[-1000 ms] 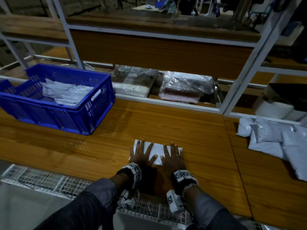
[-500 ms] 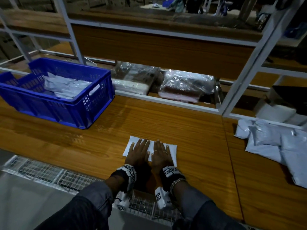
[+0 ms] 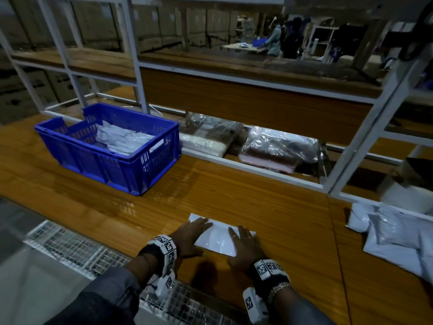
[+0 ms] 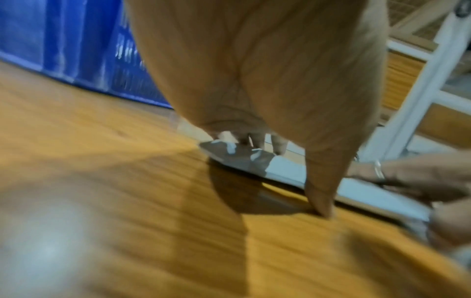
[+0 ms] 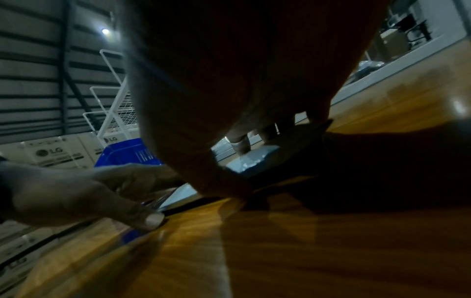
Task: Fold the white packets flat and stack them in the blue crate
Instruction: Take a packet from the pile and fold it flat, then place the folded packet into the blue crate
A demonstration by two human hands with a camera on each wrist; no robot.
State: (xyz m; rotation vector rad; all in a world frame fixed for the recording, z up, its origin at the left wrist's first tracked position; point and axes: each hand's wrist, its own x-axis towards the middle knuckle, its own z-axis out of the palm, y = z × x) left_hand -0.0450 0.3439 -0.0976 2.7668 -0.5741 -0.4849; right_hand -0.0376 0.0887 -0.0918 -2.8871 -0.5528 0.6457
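A folded white packet point(image 3: 216, 238) lies flat on the wooden table near its front edge. My left hand point(image 3: 191, 234) presses its left end with straight fingers. My right hand point(image 3: 243, 242) presses its right end the same way. The left wrist view shows the packet point(image 4: 282, 167) under my left fingers point(image 4: 254, 141), thumb down on the wood. In the right wrist view a strip of the packet point(image 5: 252, 159) shows under my dark palm. The blue crate point(image 3: 112, 160) stands at the back left with several white packets point(image 3: 121, 140) inside.
A pile of unfolded white packets point(image 3: 396, 233) lies at the table's right. Clear-wrapped bundles point(image 3: 276, 148) sit under the white metal shelf frame point(image 3: 365, 127) behind the table. A wire grid point(image 3: 77, 249) runs along the front edge. People stand far behind.
Both hands have slid apart from the packet's middle to its two ends. The head view has tilted up and shifted.
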